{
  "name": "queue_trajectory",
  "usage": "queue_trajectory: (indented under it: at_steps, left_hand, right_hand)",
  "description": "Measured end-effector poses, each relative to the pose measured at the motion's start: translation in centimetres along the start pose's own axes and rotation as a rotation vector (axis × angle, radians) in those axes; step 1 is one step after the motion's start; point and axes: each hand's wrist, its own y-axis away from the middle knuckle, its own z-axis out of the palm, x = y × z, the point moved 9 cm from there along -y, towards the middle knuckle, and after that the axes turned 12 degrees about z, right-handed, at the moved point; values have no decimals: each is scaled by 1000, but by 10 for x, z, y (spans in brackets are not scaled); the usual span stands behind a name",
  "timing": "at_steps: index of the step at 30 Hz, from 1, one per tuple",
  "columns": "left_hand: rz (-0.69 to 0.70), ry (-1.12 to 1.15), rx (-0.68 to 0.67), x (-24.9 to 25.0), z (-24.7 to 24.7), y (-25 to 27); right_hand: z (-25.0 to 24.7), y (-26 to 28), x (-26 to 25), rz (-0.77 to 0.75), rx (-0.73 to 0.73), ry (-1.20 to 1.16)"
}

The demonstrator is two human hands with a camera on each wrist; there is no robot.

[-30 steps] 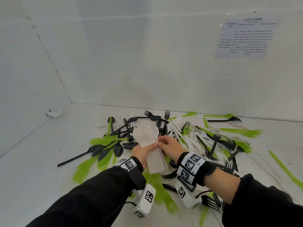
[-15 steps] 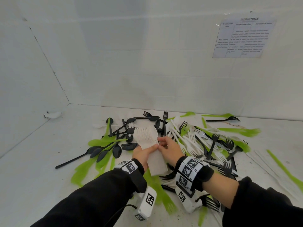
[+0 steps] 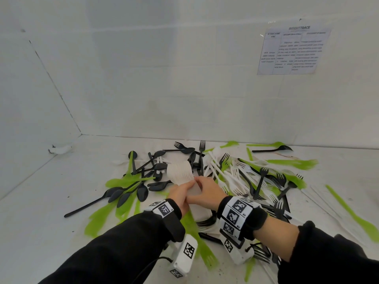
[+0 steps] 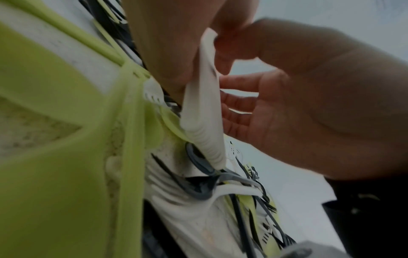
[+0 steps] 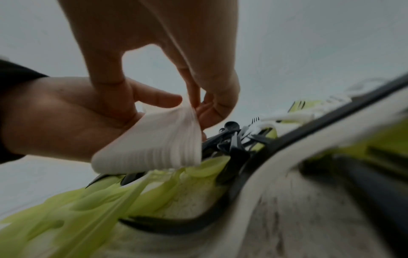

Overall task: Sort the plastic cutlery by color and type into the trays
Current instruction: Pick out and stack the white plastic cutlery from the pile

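Both hands hold a nested stack of white plastic forks (image 3: 180,171) just above the mixed cutlery pile (image 3: 246,177): left hand (image 3: 178,193) gripping the handles, right hand (image 3: 207,190) pinching its edge. Light, slippery, likely to fan apart; best squeezed mid-handle.

White floor (image 3: 41,232), strewn cutlery (image 3: 242,173) (black, green, white)

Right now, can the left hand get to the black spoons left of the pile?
Probably not yet: the left hand grips the white fork stack with the right hand. The black spoons lie uncovered nearby.
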Motion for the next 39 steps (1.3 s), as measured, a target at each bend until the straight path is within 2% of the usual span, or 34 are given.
queue_trajectory:
  at_steps: [2,6,13,17,22,25,27,32,36,39]
  left_hand:
    - [-43,7,-9,-3,7,3]
    - [-42,36,-104,-5,33,17]
    - [31,-19,-317,-14,121,62]
    - [104,-116,-363,-34,186,86]
    - [96,-89,-554,-73,299,147]
    - [152,-142,-632,-98,363,174]
    - [198,-265,-669,-117,402,184]
    - [289,-855,-760,-161,441,180]
    - [236,-1097,-793,-184,457,186]
    - [192,-1108,-772,-193,466,180]
  right_hand:
    - [-10,3,2,26,57,55]
    - [-36,22,2,14,109,116]
    - [-112,56,29,48,280,167]
    - [-178,86,69,81,339,203]
    - [-279,137,139,109,372,261]
    - [-348,167,184,129,402,320]
    - [-397,186,216,168,431,372]
    - [-462,196,286,282,339,561]
    - [-476,181,332,332,230,703]
    - [-466,160,355,330,114,798]
